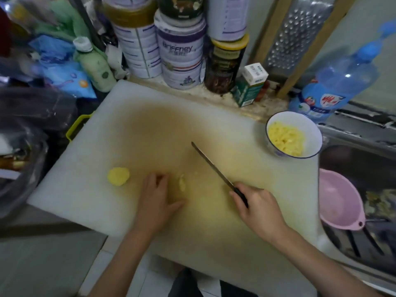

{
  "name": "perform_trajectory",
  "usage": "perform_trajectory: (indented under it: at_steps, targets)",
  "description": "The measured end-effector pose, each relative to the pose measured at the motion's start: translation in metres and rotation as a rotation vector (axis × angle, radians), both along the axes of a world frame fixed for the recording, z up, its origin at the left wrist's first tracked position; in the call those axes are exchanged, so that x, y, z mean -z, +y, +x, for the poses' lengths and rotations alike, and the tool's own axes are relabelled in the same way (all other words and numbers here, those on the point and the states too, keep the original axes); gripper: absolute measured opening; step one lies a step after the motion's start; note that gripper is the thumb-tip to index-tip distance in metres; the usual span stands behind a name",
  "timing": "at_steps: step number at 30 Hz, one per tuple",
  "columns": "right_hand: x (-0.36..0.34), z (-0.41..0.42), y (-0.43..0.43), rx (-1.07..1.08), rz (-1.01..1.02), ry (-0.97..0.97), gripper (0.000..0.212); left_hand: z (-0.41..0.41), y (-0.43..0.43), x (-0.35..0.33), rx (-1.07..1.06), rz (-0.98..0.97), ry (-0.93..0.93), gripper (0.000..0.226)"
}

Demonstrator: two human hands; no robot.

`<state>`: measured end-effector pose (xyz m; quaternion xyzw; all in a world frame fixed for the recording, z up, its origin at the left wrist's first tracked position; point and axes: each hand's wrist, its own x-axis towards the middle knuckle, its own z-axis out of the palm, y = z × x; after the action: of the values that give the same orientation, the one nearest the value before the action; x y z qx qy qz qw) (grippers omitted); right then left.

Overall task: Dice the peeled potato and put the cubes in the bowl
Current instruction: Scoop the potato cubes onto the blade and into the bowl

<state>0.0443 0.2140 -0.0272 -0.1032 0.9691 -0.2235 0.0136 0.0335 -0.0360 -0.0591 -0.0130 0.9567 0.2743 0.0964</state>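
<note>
The right hand [258, 203] is clamped around the black handle of a long thin-bladed knife [215, 169]. Its blade points far-left, lengthwise diagonal over the white plastic cutting board [150, 125]. The left hand [156, 196] rests there with fingers bent, just beside a small potato piece [182, 182]; contact cannot be told. A yellow peeled potato chunk [118, 176] lies left, and the white bowl [310, 129] of cubes sits far right.

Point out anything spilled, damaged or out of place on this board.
Nothing is spilled. The white cutting board carries a wide yellow-brown stain across its middle, likely discolouring from use. One potato chunk lies alone to the left, apart from the left hand and the knife.
</note>
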Motion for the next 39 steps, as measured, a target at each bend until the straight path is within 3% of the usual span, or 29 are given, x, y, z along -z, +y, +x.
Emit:
perform_trajectory:
  at_steps: [7, 10, 14, 19, 25, 32, 39]
  targets:
    - [-0.004, 0.033, -0.039, -0.04, -0.015, -0.042, 0.021, -0.016, 0.002, 0.0, 0.109, 0.128, 0.013, 0.081]
    - [-0.01, 0.036, -0.04, 0.085, -0.078, -0.059, 0.022, -0.022, 0.002, 0.003, 0.135, 0.178, 0.005, 0.075]
    - [-0.019, 0.035, -0.02, 0.353, -0.225, -0.092, 0.005, -0.029, 0.001, 0.005, 0.185, 0.153, 0.02, 0.068]
    - [-0.015, 0.042, -0.022, 0.563, -0.443, -0.274, 0.015, -0.041, 0.002, 0.004, 0.212, 0.127, 0.019, 0.054]
    - [0.012, 0.06, -0.065, 0.697, -0.554, -0.375, 0.02, -0.043, 0.004, 0.003, 0.223, 0.191, 0.014, 0.039]
    - [0.022, 0.057, -0.106, 0.618, -0.6, -0.445, 0.018, -0.039, 0.009, 0.004, 0.083, 0.278, 0.091, 0.028]
    - [0.022, 0.053, -0.11, 0.553, -0.592, -0.476, 0.02, -0.045, 0.0, 0.003, 0.101, 0.371, -0.084, 0.041]
